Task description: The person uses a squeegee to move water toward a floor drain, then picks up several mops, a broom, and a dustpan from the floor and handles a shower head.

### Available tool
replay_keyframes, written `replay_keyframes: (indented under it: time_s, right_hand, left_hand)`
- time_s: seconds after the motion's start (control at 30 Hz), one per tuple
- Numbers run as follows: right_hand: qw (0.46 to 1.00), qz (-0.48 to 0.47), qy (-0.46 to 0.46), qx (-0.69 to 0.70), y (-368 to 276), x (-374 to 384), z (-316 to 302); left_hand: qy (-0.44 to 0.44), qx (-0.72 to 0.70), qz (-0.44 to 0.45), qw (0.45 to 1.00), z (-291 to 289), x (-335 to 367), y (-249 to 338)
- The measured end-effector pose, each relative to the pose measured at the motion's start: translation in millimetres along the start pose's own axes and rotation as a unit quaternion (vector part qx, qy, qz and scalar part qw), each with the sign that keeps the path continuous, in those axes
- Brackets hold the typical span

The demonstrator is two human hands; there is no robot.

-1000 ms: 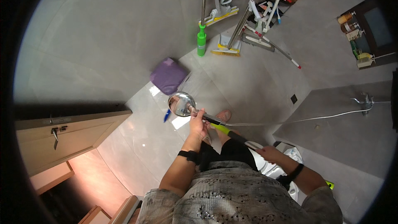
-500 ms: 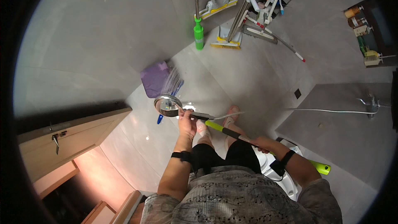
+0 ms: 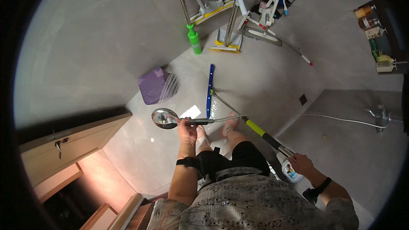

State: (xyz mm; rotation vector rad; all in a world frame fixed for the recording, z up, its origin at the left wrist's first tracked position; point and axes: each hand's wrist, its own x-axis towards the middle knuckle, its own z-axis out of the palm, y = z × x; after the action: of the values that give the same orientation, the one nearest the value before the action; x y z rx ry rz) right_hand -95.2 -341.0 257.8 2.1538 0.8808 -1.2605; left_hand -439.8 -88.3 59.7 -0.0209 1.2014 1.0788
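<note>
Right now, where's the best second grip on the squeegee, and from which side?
Probably the green sleeve on the squeegee, from above, wrapping round the pole: that stretch is straight, slim and exposed, slanting between the right hand near one end and the blue blade at the other. The blade is long and lies crosswise, likely a poorer hold.

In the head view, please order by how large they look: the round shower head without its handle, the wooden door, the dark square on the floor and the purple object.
1. Wooden door
2. Purple object
3. Round shower head
4. Dark square
</note>
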Motion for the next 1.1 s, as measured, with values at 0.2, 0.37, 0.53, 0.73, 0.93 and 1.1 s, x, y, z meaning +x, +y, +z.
replay_keyframes:
  time_s: [0.2, 0.37, 0.53, 0.73, 0.93, 1.1]
  right_hand:
    - [0.994, -0.070, 0.078, -0.037, -5.1, 25.4, -23.4]
    - [0.977, -0.171, 0.112, 0.053, -79.9, 107.3, -39.2]
    - [0.976, -0.189, 0.083, 0.075, -103.8, 185.5, -46.0]
    - [0.948, -0.193, 0.062, 0.246, 2.6, 190.9, 10.4]
    - [0.912, 0.032, -0.093, 0.399, 68.3, 79.0, 12.4]
    - [0.941, 0.068, -0.017, 0.331, 84.4, 12.8, 28.6]
  left_hand:
    - [0.015, -0.011, 0.004, 1.000, -15.4, 17.2, -8.7]
    - [0.019, -0.058, 0.012, 0.998, -7.3, 10.5, -10.0]
    - [0.052, -0.030, 0.026, 0.998, 23.0, -3.7, -3.5]
    - [-0.008, 0.017, 0.010, 1.000, 31.4, -4.5, -18.4]
    - [0.004, 0.050, -0.016, 0.999, 32.3, -5.6, -28.8]
    - [-0.023, 0.042, -0.032, 0.998, 21.4, 7.2, -38.7]
